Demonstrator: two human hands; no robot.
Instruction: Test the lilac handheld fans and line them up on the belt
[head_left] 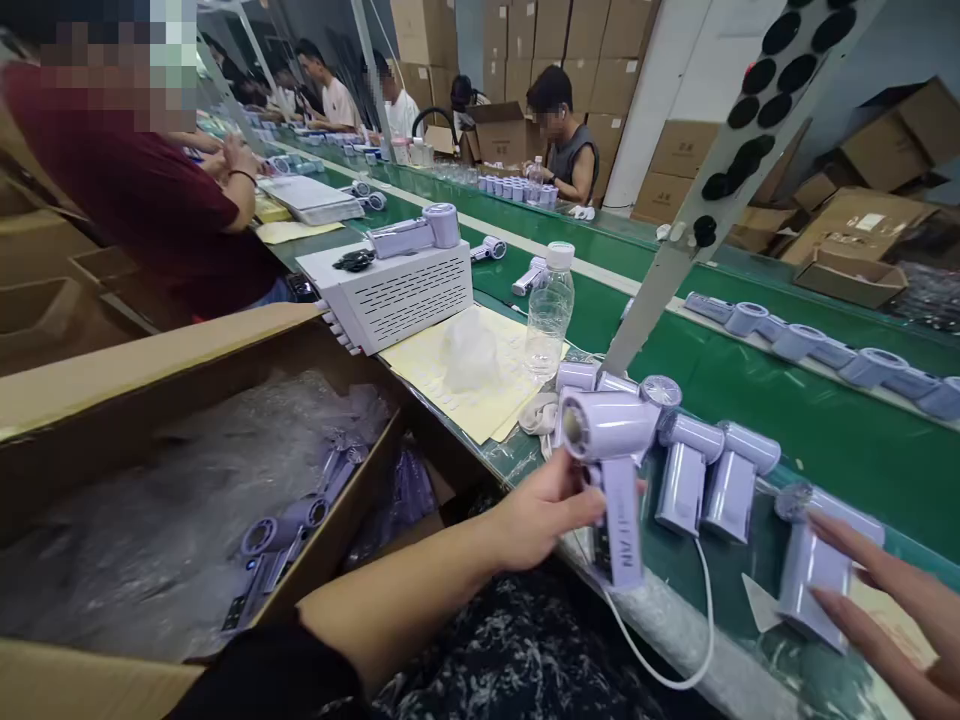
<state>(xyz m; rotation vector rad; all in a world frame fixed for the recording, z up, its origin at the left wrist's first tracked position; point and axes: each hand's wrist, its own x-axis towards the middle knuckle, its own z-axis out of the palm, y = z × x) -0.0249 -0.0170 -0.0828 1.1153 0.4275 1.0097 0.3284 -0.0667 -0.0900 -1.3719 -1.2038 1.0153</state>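
Observation:
In the head view my left hand (544, 510) is closed around the handle of a lavender handheld fan (621, 520), which I hold upright with its round head at the top. A white cable (709, 610) loops below it; where it plugs in is hard to see. At the right edge, my right hand (892, 590) has its fingers stretched over another lavender fan (814, 575) lying on the bench; I cannot tell whether they touch it. Between my hands, more wrapped lavender fans (682, 480) lie along the bench edge.
A cardboard box (187, 350) at left contains plastic bags and fans. A white vented power unit (412, 295), a clear bottle (550, 310) and yellow sheets (405, 360) stand ahead. A slanted metal post (660, 270) rises beside the green conveyor (750, 360). Co-workers sit along the line.

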